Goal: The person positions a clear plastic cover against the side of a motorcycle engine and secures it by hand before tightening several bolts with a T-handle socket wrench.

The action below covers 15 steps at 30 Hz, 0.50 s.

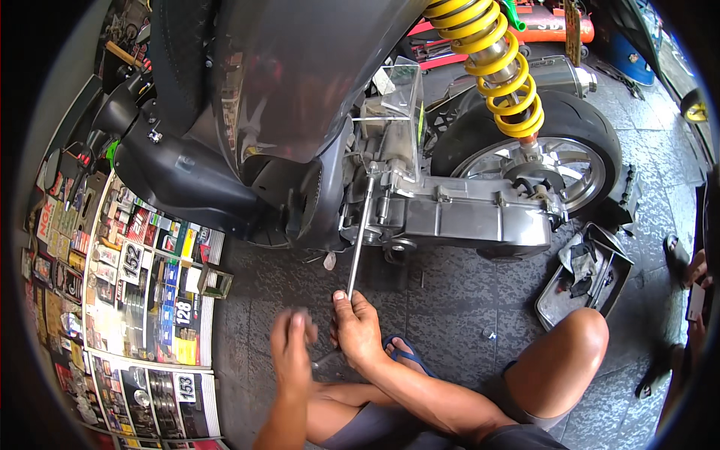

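Observation:
My right hand (356, 326) is closed around the lower part of a long T-handle wrench (363, 232). Its thin metal shaft slants up to the scooter's engine, where the tip meets the front of the casing (472, 214). A short piece of the wrench's handle shows below my right hand, between the two hands. To the left, my left hand (291, 345) is raised beside the handle, apart from it. Its fingers are partly stretched and blurred by motion, with nothing visible in them.
A yellow coil spring shock absorber (499, 64) rises above the rear wheel (592, 142). Dark body panels (300, 75) hang over the engine's left. A metal tray (551, 304) with a rag and tools lies at right. Stickered display shelves (150, 364) line the left. Another person's hand (697, 274) shows at the far right.

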Each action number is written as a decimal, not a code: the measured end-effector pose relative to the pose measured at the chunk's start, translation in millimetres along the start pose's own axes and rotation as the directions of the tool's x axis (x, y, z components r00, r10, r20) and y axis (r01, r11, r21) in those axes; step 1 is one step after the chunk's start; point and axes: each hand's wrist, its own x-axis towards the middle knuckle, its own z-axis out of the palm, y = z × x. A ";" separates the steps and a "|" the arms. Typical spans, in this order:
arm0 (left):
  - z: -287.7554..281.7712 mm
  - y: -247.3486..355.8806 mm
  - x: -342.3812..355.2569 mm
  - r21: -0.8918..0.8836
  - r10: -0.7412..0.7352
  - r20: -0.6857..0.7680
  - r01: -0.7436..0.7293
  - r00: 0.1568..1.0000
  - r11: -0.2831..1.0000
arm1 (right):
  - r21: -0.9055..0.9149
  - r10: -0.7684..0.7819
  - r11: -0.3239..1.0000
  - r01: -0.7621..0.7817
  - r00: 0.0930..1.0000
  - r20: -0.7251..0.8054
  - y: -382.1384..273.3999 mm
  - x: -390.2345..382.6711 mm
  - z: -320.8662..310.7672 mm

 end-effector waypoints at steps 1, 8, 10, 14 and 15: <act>-8.6 -14.3 -21.7 -0.157 -0.181 -0.044 0.172 0.982 0.972 | 0.008 0.010 1.000 -0.010 1.000 0.011 -1.9 -1.3 4.8; 32.6 -50.6 -85.1 -0.686 -0.431 0.506 0.652 0.747 0.324 | 0.095 0.121 0.987 -0.131 0.987 0.104 -17.3 2.7 2.9; 42.1 -53.5 -72.0 -0.815 -0.406 0.364 0.498 0.838 0.297 | 0.095 0.155 0.981 -0.169 0.978 0.139 -19.4 3.7 0.7; 50.5 -45.3 -57.9 -0.542 -0.242 -0.084 0.160 0.967 0.825 | -0.398 0.115 0.917 0.012 0.948 0.295 -24.4 26.8 -38.3; 50.8 -42.0 -57.4 -0.136 -0.039 -0.260 0.003 0.965 0.991 | -0.574 0.167 0.815 0.073 0.920 0.355 -37.9 26.0 -43.2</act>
